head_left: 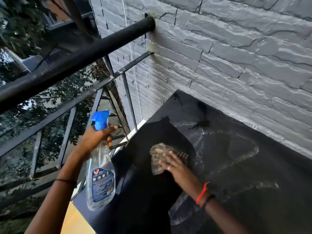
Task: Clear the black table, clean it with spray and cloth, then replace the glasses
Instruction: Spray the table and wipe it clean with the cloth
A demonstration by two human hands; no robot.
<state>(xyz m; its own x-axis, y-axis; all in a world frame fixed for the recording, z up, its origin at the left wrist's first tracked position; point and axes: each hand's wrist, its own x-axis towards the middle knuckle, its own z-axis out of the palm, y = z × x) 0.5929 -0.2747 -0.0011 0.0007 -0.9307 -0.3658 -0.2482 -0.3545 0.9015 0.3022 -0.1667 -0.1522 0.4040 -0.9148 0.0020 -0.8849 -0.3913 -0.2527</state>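
Black table (244, 174) set against a grey stone-textured wall (236, 56) on a balcony; I log all positions against the table.

Right fingers (166, 162): straight, spread, laid flat on the cloth (157, 155), not curled round it. Ring (168, 168) on one finger. Right hand (175, 166) presses the cloth onto the tabletop, close to the table's left edge. Cloth is grey-brown and crumpled, with dark stripes on its far side; slightly blurred. Red band (201, 193) and a dark thread (208, 199) sit on that wrist, and the forearm lies over the table's near part.

Left fingers (110, 140): wrapped round the neck of the bottle (101, 179), just under its blue trigger head (101, 119); one finger reaches forward below the head. Left hand (96, 137) holds the bottle upright, clear of the table, just off its left edge. Bottle is clear plastic with a blue label; I cannot tell the liquid level.

Tabletop: pale wet streaks (236, 156) right of the cloth and toward the near edge; dark blotches (200, 122) toward the far corner by the wall.

Black railing (67, 61) runs left of the table, foliage (20, 22) beyond it.
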